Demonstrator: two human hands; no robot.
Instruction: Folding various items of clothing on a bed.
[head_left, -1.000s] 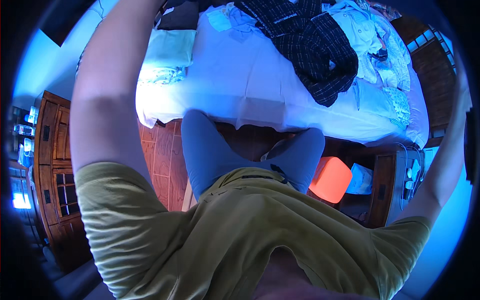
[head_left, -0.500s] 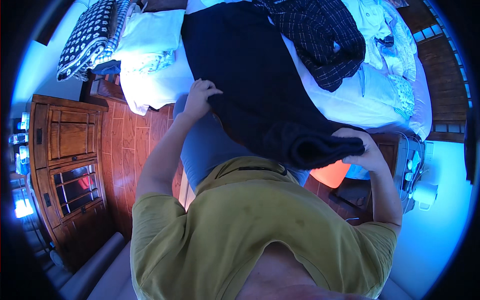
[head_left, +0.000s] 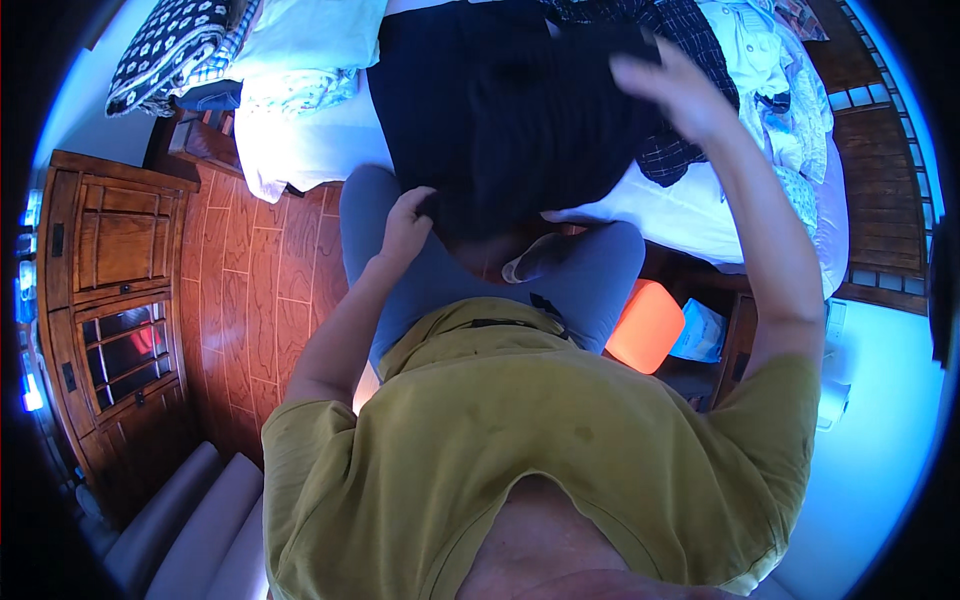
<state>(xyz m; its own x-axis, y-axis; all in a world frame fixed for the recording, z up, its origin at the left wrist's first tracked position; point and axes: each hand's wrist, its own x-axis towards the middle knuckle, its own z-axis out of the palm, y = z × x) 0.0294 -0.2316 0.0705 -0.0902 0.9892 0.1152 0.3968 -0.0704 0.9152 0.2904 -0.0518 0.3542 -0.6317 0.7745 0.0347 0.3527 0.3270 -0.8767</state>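
A large black garment (head_left: 530, 120), its exact kind not clear, lies over the near edge of the bed and hangs toward my lap. My left hand (head_left: 408, 222) is closed on its near left edge, thumb against the cloth. Farther forward, my right hand (head_left: 680, 88) is over the garment's right side, blurred by motion. Whether its fingers still grip the cloth cannot be made out. A dark checked garment (head_left: 690, 150) with thin pale lines lies on the bed, partly beneath the black one.
Folded pale clothes (head_left: 310, 50) and a black-and-white patterned folded cloth (head_left: 165, 55) lie at the bed's left. White clothing (head_left: 745, 50) is heaped at the right. A wooden cabinet (head_left: 130, 240) stands left, an orange object (head_left: 648, 325) beside my right knee.
My right hand has swung forward and up from near my waist, carrying the garment's rolled near end toward the bed. My left hand has moved slightly nearer to me, still on the edge.
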